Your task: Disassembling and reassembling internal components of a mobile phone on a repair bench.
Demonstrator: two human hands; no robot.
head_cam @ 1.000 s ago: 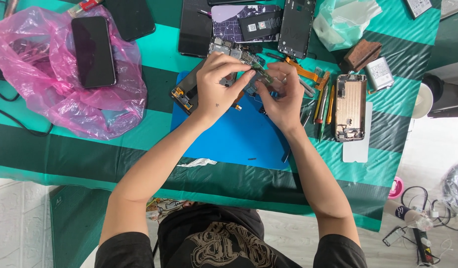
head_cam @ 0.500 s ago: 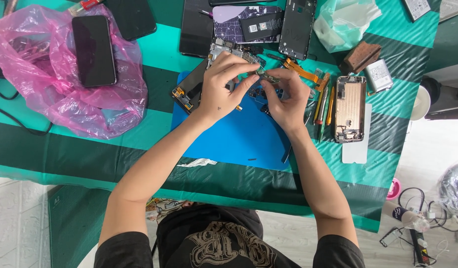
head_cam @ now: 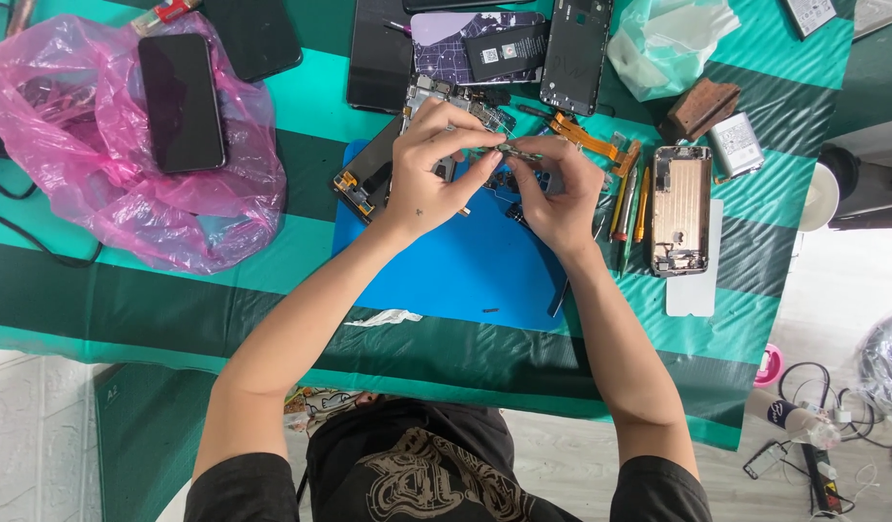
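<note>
My left hand (head_cam: 436, 159) and my right hand (head_cam: 552, 188) meet above a blue work mat (head_cam: 455, 271), fingertips pinched together on a small dark phone part (head_cam: 511, 153) held between them. Under the hands lies an opened phone frame (head_cam: 373, 174) with exposed parts, mostly hidden by my left hand. An orange flex cable (head_cam: 586, 135) runs just beyond my right fingers.
A pink plastic bag (head_cam: 127, 184) with a black phone (head_cam: 180, 101) on it lies left. Several phone backs and screens (head_cam: 573, 53) line the far edge. A gold phone housing (head_cam: 680, 208), screwdrivers (head_cam: 631, 198), a small battery (head_cam: 736, 145) and a clear bag (head_cam: 668, 39) sit right.
Both hands have drawn closer together and lifted slightly off the opened phone, now pinching the small part between their fingertips.
</note>
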